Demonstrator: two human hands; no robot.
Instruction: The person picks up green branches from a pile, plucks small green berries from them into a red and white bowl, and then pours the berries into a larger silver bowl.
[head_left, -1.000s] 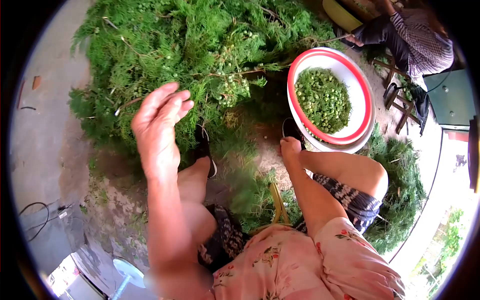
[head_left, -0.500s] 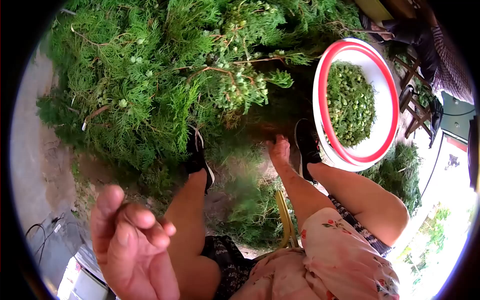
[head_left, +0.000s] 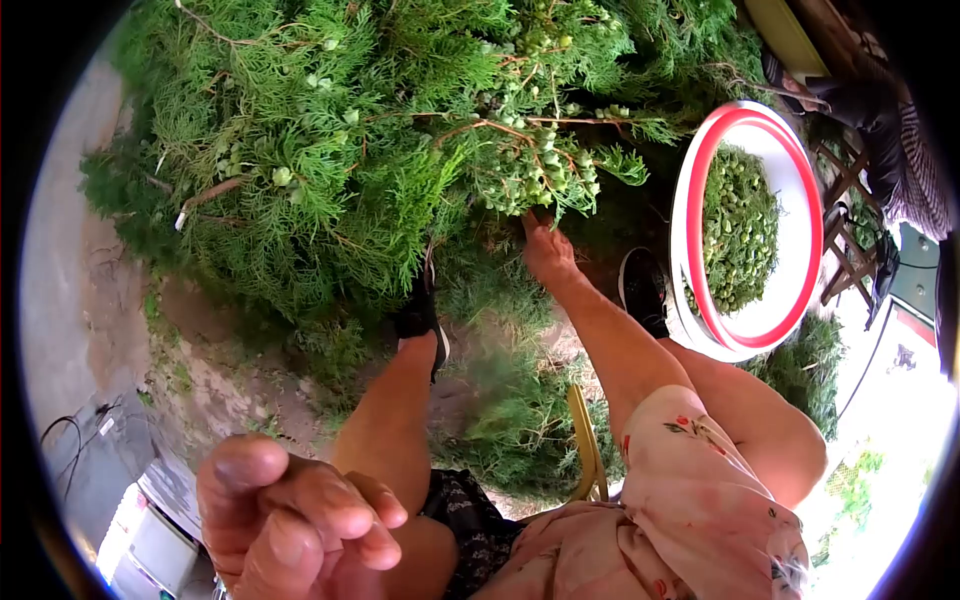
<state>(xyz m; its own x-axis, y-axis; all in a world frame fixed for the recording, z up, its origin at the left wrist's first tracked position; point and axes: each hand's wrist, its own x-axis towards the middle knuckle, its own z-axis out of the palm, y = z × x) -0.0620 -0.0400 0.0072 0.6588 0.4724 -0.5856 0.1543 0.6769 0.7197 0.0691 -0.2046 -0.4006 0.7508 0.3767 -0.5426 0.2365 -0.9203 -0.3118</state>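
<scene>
Close to the camera at the lower left, my left hand [head_left: 305,520] is raised with its fingers curled in and the thumb bent towards them; nothing shows in it. My right hand [head_left: 548,254] reaches forward to the underside of a leafy conifer branch [head_left: 480,123] with clusters of pale green cones [head_left: 545,178]. Its fingertips go in among the foliage and are hidden, so its grip cannot be seen. Right of it, a white basin with a red rim [head_left: 812,235] holds a heap of picked green cones [head_left: 738,235] mixed with leaf bits.
A large pile of cut conifer branches [head_left: 280,130] fills the upper view. Loose sprigs [head_left: 520,410] lie between my feet, beside a yellow curved strip [head_left: 585,440]. Another person [head_left: 910,150] sits at the upper right, near a folding wooden stool [head_left: 850,240].
My right hand has moved forward from low over the ground between my feet to the cone-bearing branch. My left hand stays curled. The whole view has shifted slightly.
</scene>
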